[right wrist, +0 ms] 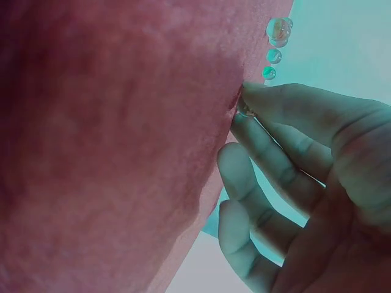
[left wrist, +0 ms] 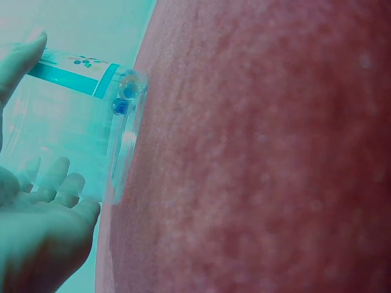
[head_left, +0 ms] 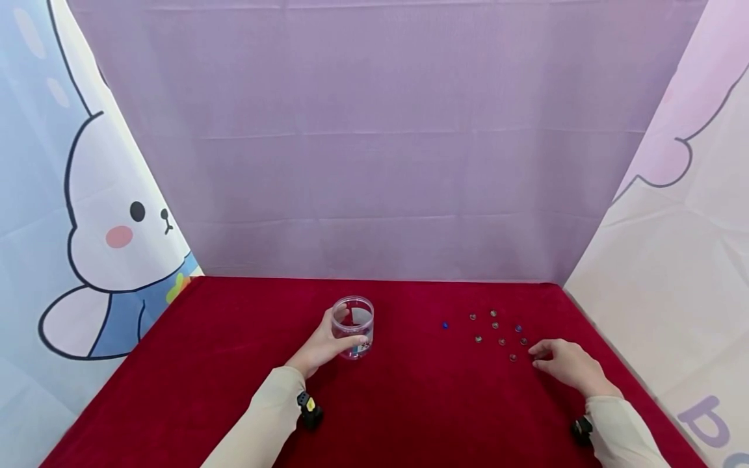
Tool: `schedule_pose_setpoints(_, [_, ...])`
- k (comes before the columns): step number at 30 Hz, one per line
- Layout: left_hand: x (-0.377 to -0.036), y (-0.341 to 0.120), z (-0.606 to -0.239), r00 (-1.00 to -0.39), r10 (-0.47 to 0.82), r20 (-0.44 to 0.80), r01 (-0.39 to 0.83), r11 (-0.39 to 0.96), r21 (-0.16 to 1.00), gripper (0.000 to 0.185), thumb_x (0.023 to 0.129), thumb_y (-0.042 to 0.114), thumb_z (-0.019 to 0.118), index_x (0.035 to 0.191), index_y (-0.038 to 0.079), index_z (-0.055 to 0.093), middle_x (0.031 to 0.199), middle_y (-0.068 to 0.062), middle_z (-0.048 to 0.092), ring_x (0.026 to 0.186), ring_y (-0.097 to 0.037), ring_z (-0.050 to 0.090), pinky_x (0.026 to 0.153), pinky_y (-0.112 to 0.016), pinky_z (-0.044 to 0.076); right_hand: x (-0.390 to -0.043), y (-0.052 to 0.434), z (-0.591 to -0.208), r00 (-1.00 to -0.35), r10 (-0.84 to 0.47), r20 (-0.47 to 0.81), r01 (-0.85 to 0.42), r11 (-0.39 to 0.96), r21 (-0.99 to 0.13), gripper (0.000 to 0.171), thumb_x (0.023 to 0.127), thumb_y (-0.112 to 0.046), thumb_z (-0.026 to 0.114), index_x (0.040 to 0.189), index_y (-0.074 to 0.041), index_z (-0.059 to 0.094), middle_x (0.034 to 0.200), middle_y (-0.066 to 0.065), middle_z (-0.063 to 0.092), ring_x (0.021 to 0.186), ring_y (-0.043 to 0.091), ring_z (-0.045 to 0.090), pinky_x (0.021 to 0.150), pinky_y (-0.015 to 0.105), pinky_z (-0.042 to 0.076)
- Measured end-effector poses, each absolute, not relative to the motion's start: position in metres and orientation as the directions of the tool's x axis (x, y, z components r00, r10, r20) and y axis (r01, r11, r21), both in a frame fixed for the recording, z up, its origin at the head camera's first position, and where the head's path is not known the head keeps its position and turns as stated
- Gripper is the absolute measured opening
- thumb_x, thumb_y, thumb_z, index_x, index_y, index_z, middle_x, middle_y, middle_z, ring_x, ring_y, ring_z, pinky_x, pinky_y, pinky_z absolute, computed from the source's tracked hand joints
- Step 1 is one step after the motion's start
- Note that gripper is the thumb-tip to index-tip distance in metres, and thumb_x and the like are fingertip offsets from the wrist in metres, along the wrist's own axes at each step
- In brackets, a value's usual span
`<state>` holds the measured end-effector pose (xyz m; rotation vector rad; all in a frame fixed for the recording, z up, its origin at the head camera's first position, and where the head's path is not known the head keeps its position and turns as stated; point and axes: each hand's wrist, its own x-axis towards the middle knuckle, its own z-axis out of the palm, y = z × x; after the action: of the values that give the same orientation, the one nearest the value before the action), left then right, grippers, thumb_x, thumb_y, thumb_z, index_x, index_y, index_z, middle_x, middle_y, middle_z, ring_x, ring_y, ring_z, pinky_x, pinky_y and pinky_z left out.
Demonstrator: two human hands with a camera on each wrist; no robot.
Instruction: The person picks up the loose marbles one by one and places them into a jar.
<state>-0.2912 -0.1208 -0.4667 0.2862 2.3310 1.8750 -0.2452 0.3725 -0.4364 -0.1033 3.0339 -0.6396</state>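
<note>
My left hand [head_left: 324, 344] grips a clear plastic jar [head_left: 353, 328] round its side, fingers behind and thumb in front. The jar stands open-topped on the red cloth, with a printed label on its wall. In the left wrist view a blue marble [left wrist: 120, 107] and an amber-tinted clear marble [left wrist: 129, 87] lie at the jar's bottom. At the right, my right hand [head_left: 567, 365] is low over the cloth. Its thumb and index fingertips pinch a clear marble [right wrist: 245, 112], mostly hidden by the fingers; the other fingers are loosely bent.
Several marbles lie scattered left of my right hand, among them a blue marble [head_left: 445, 325] nearest the jar and another blue marble [head_left: 518, 328]. Red cloth [head_left: 409, 403] covers the table. A purple curtain [head_left: 380, 143] closes the back, with printed sheets at both sides.
</note>
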Motion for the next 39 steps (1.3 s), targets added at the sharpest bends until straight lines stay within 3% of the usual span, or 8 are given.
schedule_pose_setpoints(32, [-0.291, -0.121, -0.467, -0.973, 0.229, 0.010, 0.061, 0.217, 0.974, 0.099, 0.079, 0.038, 0.086, 0.154, 0.019, 0.023, 0.154, -0.009, 0.035, 0.137, -0.031, 0.035, 0.106, -0.056, 0.041, -0.244, 0.372, -0.428, -0.995, -0.091, 0.033, -0.097, 0.921, -0.378, 0.025, 0.091, -0.018, 0.073, 0.114, -0.010, 0.074, 0.106, 0.010, 0.070, 0.097, 0.032, 0.063, 0.071, 0.058, 0.051])
schedule_pose_setpoints(39, [-0.291, -0.121, -0.466, -0.974, 0.227, 0.005, 0.056, 0.218, 0.974, 0.098, 0.080, 0.038, 0.085, 0.153, 0.018, 0.023, 0.154, -0.009, 0.036, 0.136, -0.031, 0.035, 0.105, -0.057, 0.041, -0.242, 0.366, -0.424, -0.991, -0.102, 0.087, -0.128, 0.916, -0.380, 0.024, 0.091, -0.017, 0.073, 0.114, -0.012, 0.074, 0.109, 0.011, 0.070, 0.097, 0.033, 0.063, 0.065, 0.049, 0.052])
